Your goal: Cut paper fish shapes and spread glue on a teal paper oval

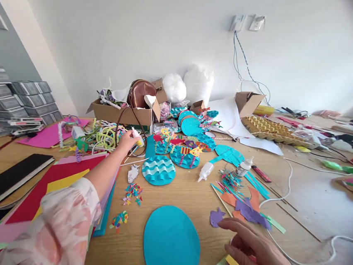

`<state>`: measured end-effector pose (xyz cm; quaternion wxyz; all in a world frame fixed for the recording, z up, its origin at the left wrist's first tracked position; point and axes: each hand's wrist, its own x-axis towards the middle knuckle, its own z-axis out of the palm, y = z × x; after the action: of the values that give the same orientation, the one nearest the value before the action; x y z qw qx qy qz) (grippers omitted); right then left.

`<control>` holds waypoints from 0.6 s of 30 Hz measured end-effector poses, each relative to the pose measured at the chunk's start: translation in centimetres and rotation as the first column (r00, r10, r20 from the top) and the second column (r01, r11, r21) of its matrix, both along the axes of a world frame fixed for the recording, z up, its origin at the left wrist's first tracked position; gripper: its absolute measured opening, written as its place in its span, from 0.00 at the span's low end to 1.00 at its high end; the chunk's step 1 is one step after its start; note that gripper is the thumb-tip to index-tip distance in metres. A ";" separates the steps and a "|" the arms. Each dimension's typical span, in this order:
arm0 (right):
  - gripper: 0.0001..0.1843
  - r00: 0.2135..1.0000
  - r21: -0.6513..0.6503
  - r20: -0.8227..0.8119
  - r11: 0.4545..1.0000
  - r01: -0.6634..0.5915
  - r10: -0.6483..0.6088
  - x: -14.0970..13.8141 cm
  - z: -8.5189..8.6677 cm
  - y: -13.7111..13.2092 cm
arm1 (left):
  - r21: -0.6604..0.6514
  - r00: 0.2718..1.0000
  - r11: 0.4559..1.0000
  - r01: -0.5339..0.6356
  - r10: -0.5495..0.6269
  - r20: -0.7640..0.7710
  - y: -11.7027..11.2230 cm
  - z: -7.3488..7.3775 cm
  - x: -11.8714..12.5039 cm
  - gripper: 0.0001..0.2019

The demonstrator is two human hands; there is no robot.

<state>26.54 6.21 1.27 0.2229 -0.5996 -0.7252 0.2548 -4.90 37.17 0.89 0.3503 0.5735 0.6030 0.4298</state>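
- Gripping a small white bottle [139,140], the left hand [127,141] stretches across the table [126,260], near a tangle of fuzzy stems [106,129].
- Loosely curled, thumb and fingers parted, the right hand [252,244] is just beside coloured paper scraps [222,264].
- Flat at the near edge lies a plain teal disc [171,243].
- Beyond it sits a wavy-striped disc [158,171], right of a fish cutout [133,173].

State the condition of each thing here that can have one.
Left hand: at tilted white plastic bottle, grip unclear.
Right hand: fingers parted, apparently empty.
Black rectangular notebook: closed.
Long brown cardboard box: open, filled.
Clear plastic nozzle bottle: lying on its side.
Plain turquoise round disc: flat, undecorated.
Turquoise disc with paler waves: decorated, flat.
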 end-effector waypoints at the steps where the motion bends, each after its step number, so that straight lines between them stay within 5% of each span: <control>1: 0.13 1.000 0.005 -0.010 1.000 0.001 -0.001 -0.1 0.2 -0.1 | 0.012 0.997 1.000 0.016 -0.017 0.075 -0.6 0.7 0.1 0.15; 9: 0.11 0.989 0.103 -0.146 0.995 -0.017 0.032 -3.4 4.0 0.0 | 0.087 0.777 0.963 0.256 -0.259 0.574 -10.1 6.6 1.5 0.09; 14: 0.14 0.957 0.177 -0.281 0.984 -0.028 0.078 -5.8 5.3 0.3 | 0.095 0.609 0.927 0.363 -0.313 0.729 -16.0 8.5 1.7 0.11; 18: 0.17 0.904 0.140 -0.422 0.990 -0.014 0.072 -7.0 5.8 0.7 | 0.103 0.568 0.935 0.341 -0.292 0.770 -19.7 9.3 2.1 0.12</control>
<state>19.50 6.89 7.07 0.4098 -0.4969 -0.6875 0.3353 -2.81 17.51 10.20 0.6618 0.4208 0.2930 0.5468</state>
